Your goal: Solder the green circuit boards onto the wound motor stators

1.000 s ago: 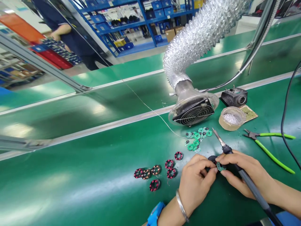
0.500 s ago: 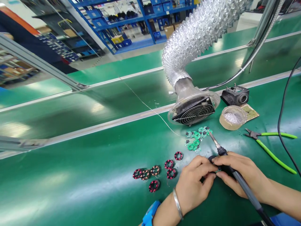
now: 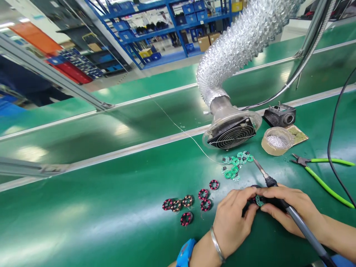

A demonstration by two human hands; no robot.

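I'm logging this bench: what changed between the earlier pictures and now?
The background person in dark clothing has moved left; the fingers of the left hand have spread slightly around the green board. Nothing visibly let go: the right hand keeps the soldering iron. The pliers lie unmoved.

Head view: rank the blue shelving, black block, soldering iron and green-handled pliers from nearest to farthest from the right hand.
1. Soldering iron: lying across the right hand.
2. Green-handled pliers: just ahead, toward the right.
3. Black block: farther ahead, beyond the pliers.
4. Blue shelving: far background, toward the left.
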